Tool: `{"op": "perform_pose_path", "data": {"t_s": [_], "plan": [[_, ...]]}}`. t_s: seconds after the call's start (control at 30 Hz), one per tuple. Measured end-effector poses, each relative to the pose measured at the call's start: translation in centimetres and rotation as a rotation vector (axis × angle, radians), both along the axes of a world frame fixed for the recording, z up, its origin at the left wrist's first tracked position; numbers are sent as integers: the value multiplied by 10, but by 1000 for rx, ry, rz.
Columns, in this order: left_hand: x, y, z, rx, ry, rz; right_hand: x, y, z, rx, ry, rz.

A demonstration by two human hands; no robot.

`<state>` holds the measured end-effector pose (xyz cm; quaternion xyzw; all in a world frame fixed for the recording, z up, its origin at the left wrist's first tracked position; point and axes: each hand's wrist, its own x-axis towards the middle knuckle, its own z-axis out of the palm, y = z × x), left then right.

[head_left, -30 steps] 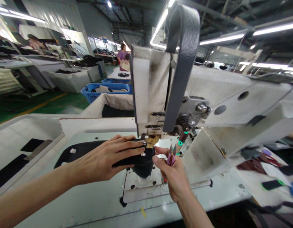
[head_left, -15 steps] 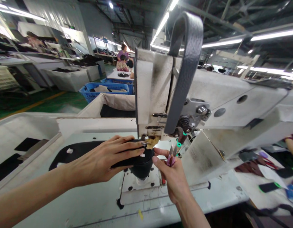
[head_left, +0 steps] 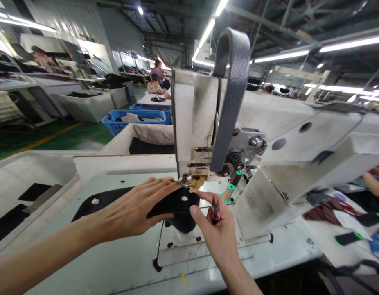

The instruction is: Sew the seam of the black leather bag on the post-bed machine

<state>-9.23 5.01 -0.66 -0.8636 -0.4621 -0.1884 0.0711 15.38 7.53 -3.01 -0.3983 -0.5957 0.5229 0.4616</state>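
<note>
Black, soft-looking material forms the long, rounded-ended workpiece [head_left: 174,205] that lies from left to right across the near side of the machine, its right end beneath the sewing head. Below that end, a dark rounded bulge sits over a white post. Small white scraps dot its top.

The left hand [head_left: 142,200] grips the workpiece from the left, fingers laid over the top and thumb against the near side. The right hand [head_left: 218,231] is closed around small pink-handled thread snips [head_left: 216,211], blades pointing up, while its thumb and forefinger reach to the workpiece's right end; whether they pinch it, I cannot tell.

Just beyond the fingertips, a ragged yellowish tuft [head_left: 196,184] hangs at the bottom of the worn off-white metal sewing machine [head_left: 195,110]. A looped dark grey strip [head_left: 231,94] hangs down its front. To the right and a little farther off stand a brown thread spool [head_left: 236,178] and a beige thread spool [head_left: 228,192], both with green ends.

All this is over a pale green tabletop [head_left: 128,266] with ruler-like markings along the near part. A white bin [head_left: 48,164] holding dark pieces is at the left, and a blue plastic basket [head_left: 116,125] sits farther away. At the far right, a co-worker's forearm [head_left: 373,186] shows.
</note>
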Motion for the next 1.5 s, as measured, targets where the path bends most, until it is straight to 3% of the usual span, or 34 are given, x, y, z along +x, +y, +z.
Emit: {"op": "perform_pose_path", "data": {"t_s": [0.1,0.47,1.33,1.5], "plan": [[2,1,2,2,35,-31,-3,-5,-6,133,-64,-56],[2,2,6,53,22,-69,-8,-6,-13,263,-19,-157],[2,5,4,113,83,-35,-12,-3,-18,149,61,-205],[2,3,4,73,104,-1,-10,-3,-15,5,56,-154]]}}
